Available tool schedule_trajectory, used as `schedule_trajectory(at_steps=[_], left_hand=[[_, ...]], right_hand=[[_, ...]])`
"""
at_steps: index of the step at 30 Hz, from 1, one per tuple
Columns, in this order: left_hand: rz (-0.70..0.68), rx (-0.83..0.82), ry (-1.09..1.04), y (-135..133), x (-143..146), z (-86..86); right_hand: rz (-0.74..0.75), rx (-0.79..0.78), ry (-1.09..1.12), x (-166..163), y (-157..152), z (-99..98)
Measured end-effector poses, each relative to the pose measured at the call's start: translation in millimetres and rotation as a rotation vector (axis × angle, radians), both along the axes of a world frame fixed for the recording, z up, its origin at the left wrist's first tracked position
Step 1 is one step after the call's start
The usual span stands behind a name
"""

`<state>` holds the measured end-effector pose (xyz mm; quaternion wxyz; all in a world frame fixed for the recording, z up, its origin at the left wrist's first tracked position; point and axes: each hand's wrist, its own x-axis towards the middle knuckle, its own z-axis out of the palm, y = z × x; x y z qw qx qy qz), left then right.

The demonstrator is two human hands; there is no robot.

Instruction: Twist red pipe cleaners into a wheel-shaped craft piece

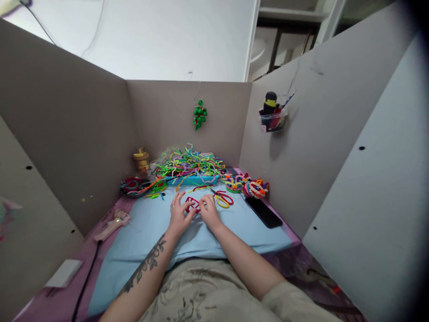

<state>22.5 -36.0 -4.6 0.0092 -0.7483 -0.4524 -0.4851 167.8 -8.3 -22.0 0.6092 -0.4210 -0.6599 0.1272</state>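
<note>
My left hand (178, 213) and my right hand (208, 210) meet on a light blue pad (147, 232), both pinching a bent red pipe cleaner (192, 204) between their fingertips. Just right of my right hand lie red and yellow pipe-cleaner loops (224, 198). Behind the hands a blue tray (192, 180) holds a heap of colourful pipe cleaners (187, 163).
A black phone (263, 212) lies on the pad at the right. Finished coiled pieces (254, 188) sit at the back right, a bowl (134, 185) at the back left. A pink glue gun (113, 223) with a black cord lies left. Cardboard walls enclose the desk.
</note>
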Motion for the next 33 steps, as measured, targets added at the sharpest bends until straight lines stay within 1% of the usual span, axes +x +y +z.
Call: schedule_trajectory(at_steps=[3, 6, 11, 15, 20, 24, 27, 29, 31, 33], left_hand=[[-0.005, 0.005, 0.053, 2, 2, -2.7], [0.004, 0.028, 0.050, 5, 1, -4.5], [0.010, 0.036, 0.066, 5, 1, -3.3], [0.040, 0.020, 0.078, 2, 3, -1.8], [0.046, 0.033, 0.087, -3, 4, 1.9], [0.029, 0.033, 0.064, -3, 4, 3.1], [-0.008, 0.014, -0.072, 5, 1, -1.0], [-0.027, -0.054, -0.229, 12, -2, -5.9], [-0.049, -0.208, -0.410, 19, -2, -10.6], [-0.125, -0.376, -0.591, 23, -1, -13.0]], right_hand=[[0.017, 0.022, -0.046, -4, -6, 4.3], [0.033, 0.009, -0.063, -7, -7, 3.7], [0.041, -0.105, 0.000, -7, 1, -2.3], [0.055, -0.169, 0.126, -1, 8, -4.3], [0.202, -0.319, 0.383, 4, 13, -5.9], [0.253, -0.387, 0.491, 4, 15, -7.4], [0.274, -0.441, 0.599, 6, 17, -6.5], [0.290, -0.475, 0.675, 9, 20, -4.9], [0.309, -0.503, 0.740, 11, 22, -3.2], [0.325, -0.524, 0.784, 11, 22, -1.7]])
